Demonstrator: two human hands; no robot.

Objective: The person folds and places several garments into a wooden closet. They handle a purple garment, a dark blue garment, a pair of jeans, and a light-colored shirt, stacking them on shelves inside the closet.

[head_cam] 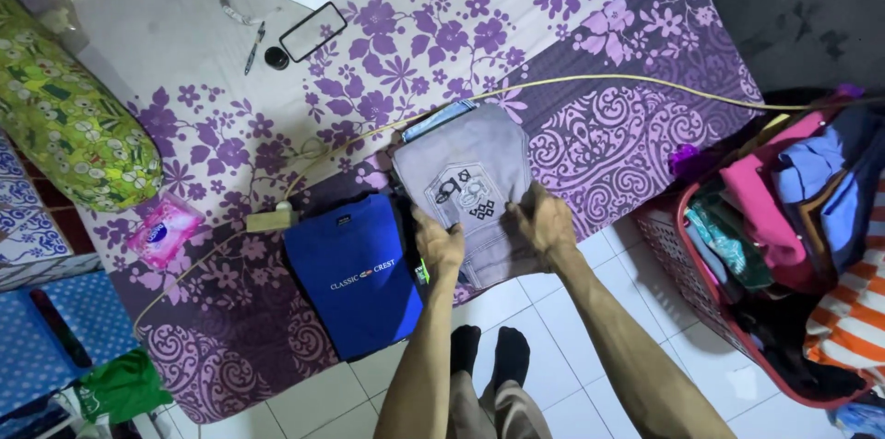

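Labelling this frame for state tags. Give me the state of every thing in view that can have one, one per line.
left hand: gripping the grey shirt's near edge
right hand: gripping the same edge
grey shirt: folded, flat on the mattress
blue shirt: folded, flat, beside the grey one
laundry basket: heaped full of unfolded clothes
yellow cable: slack, trailing across the mattress
pink tissue pack: lying flat
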